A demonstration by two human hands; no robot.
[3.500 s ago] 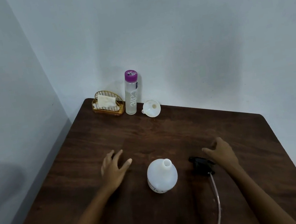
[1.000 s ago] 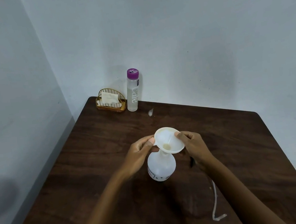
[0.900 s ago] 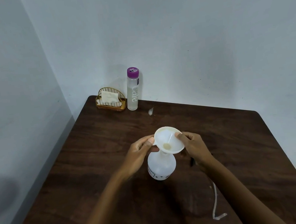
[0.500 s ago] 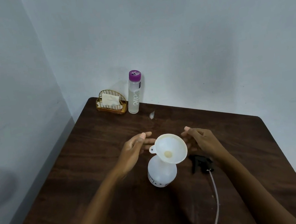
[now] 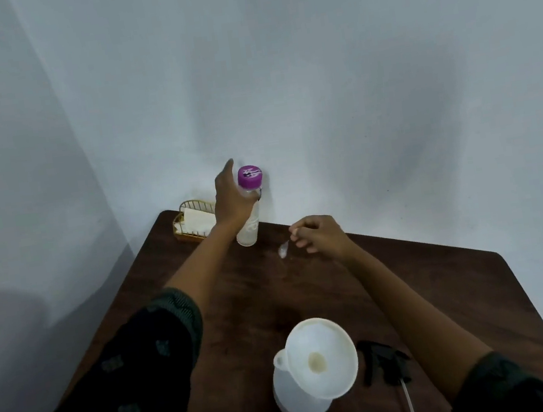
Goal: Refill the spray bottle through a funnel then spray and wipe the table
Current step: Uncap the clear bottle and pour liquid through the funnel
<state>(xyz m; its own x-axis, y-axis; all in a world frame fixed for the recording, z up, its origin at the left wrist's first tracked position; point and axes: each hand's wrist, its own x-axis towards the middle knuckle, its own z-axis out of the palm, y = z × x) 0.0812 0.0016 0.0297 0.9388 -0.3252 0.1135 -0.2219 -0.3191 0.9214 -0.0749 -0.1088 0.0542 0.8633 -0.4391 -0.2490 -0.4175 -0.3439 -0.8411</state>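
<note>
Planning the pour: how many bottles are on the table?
2. A white plastic spray bottle stands nearest, under a white funnel; a clear purple-capped bottle by the back wall, at the left hand.

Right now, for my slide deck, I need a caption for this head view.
Left hand reaches for the purple-capped bottle; funnel sits in the open spray bottle.

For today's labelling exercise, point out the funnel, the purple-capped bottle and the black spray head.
funnel (image 5: 330,346), head view, inner wall of its bowl
purple-capped bottle (image 5: 250,176), head view, top of its cap
black spray head (image 5: 384,362), head view, its dark body
</note>
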